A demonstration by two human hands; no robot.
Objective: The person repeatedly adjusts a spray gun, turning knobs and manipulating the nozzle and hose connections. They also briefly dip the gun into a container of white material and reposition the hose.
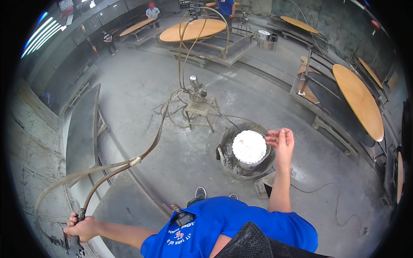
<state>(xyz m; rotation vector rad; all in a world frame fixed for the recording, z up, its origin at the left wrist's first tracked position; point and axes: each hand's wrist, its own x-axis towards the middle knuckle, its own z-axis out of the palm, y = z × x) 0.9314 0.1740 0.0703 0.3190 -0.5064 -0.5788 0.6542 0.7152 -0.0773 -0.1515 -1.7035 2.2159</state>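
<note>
At the lower left, my left hand (81, 228) is wrapped round the dark handle of a spray gun (76, 247). Two joined hoses (135, 161) run from the gun up to a pump (197, 90) on a small metal stand. My right hand (282, 144) is raised at the right of a white-topped bucket (249, 147), with thumb and fingertips drawn together. Whatever lies in that pinch, if anything, is too small to make out. The bucket sits inside a wide, grimy tub (228, 161) in front of my feet.
Oval wooden tabletops (192, 30) lie on low wheeled carts farther off, another (359, 101) leaning at the right. A dark panel (84, 129) stands along the left. Several people, one in blue (226, 7), are in the background. A thin cable (337, 202) crosses the floor.
</note>
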